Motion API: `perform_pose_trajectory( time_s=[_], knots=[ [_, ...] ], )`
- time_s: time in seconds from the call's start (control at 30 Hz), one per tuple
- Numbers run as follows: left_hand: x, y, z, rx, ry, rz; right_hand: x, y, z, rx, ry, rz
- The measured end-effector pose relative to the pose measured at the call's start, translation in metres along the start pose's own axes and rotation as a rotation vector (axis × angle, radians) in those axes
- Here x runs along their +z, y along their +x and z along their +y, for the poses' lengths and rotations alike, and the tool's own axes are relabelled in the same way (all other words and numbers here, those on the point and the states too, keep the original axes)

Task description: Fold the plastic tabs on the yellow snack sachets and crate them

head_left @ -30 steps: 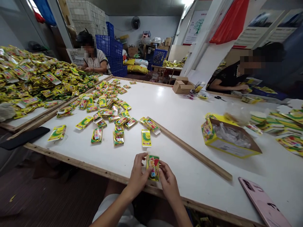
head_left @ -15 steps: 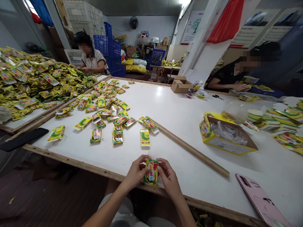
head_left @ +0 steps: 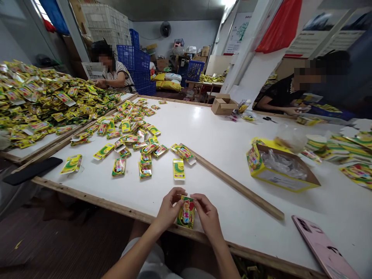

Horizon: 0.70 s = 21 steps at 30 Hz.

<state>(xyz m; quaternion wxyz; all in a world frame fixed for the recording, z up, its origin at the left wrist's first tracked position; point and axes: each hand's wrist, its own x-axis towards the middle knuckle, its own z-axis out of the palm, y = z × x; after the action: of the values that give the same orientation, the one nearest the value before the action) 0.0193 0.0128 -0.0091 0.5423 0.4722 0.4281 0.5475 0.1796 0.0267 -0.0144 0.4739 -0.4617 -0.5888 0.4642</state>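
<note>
A small yellow and green printed carton (head_left: pixel 186 215) stands at the table's front edge, its coloured lettering facing me. My left hand (head_left: pixel 172 205) grips its left side, thumb on the front near the top. On the opposite side, my right hand (head_left: pixel 205 211) pinches the upper right corner with thumb and fingers. Both hands meet near the carton's top end, where fingertips partly cover the flap. Just beyond lies another carton (head_left: pixel 178 169) with a white end flap showing. A loose heap of similar cartons (head_left: pixel 132 138) spreads to the left on the white table (head_left: pixel 212 174).
A wooden strip (head_left: pixel 235 182) lies slantwise right of the hands. Farther right are an open display box (head_left: pixel 283 182) holding clear plastic and a pink phone (head_left: pixel 322 248). A large carton pile (head_left: pixel 52 100) covers the left table. Two other people sit across, one at each side.
My fingers have shifted slightly at the carton's top, with the right fingertips now closer to its upper edge. The camera view has turned a little. The carton stays in the same place.
</note>
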Motion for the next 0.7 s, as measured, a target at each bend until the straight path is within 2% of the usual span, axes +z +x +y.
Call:
perform_pose_trajectory(
  time_s=[0.13,0.23,0.5,0.7],
  knots=[
    [0.003,-0.001,0.008,0.030,0.180,0.013,-0.001,-0.006,-0.007,-0.049,-0.054,-0.004],
    [0.006,-0.001,0.010,0.031,0.203,0.045,0.002,-0.007,-0.009,-0.055,-0.085,0.040],
    [0.012,0.007,0.007,-0.008,0.218,0.126,0.003,0.004,-0.015,0.038,-0.123,0.089],
    [0.007,0.003,0.004,0.006,0.205,0.066,0.004,-0.004,-0.011,0.058,-0.029,0.041]
  ],
)
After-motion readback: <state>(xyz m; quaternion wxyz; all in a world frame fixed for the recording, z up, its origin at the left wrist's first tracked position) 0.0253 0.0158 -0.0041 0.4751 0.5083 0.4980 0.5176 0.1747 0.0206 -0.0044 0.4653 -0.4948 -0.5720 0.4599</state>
